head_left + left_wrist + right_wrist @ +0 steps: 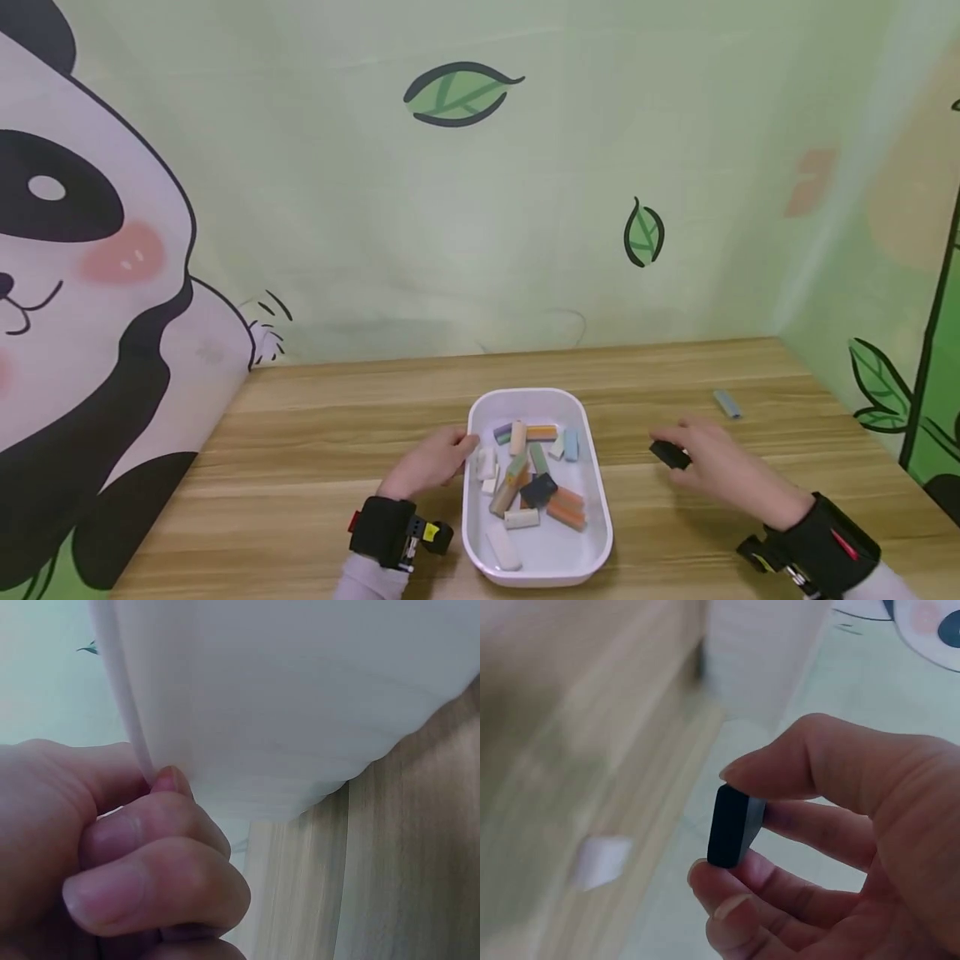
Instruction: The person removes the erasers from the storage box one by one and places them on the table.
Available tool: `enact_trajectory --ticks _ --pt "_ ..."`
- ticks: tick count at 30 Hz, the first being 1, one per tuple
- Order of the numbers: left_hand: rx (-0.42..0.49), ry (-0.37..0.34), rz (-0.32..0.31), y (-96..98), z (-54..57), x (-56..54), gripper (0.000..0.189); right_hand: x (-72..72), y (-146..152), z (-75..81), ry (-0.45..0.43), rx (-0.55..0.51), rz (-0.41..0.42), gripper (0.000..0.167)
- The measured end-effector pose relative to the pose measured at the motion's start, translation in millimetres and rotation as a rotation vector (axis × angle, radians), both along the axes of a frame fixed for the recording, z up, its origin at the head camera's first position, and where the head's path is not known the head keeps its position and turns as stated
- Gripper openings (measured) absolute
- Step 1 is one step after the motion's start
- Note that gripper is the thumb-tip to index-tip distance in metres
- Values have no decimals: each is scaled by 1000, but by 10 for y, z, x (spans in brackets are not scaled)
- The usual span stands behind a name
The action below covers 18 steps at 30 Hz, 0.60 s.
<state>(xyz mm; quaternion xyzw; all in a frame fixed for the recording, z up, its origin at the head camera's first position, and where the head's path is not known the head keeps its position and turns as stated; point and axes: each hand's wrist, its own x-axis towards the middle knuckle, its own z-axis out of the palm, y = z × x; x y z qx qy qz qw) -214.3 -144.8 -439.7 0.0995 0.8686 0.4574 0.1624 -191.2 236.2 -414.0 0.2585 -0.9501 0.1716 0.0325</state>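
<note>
A white plastic tray [551, 550] stands on the table, holding several short chalk-like sticks of different colours. My left hand [431, 460] pinches its left rim between thumb and curled fingers, as the left wrist view shows on the tray wall [285, 690]. To the right of the tray, my right hand [716, 471] grips a small black block [729, 825] between thumb and fingertips, above the tabletop. Among the sticks in the tray lies another dark piece [538, 490]. Past my right hand, a blue-grey stick [727, 404] lies on the wood.
The wooden table [337, 417] reaches back to a pale green cloth backdrop [337, 208] printed with leaves. A large printed panda [90, 333] is on the left side. Each wrist wears a black camera strap.
</note>
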Motion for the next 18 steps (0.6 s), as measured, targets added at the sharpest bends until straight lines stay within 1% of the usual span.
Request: enact_trajectory --ticks 2,5,8,12,14,18 --pt "-4 1 3 6 -2 -3 34 23 112 -50 -31 9 -22 46" --pt "-15 10 1 29 -4 -10 34 74 271 -111 -118 4 -72 48" --pt "-17 16 -2 66 -9 -21 34 113 427 -167 -158 2 -123 48" --pt "-19 16 -12 100 -16 -22 33 131 593 -235 -158 30 -194 46" --pt "-24 27 -9 96 -13 -13 34 111 637 -268 -144 40 -211 45" --pt "-40 40 19 65 7 13 33 42 665 -314 -98 37 -218 42"
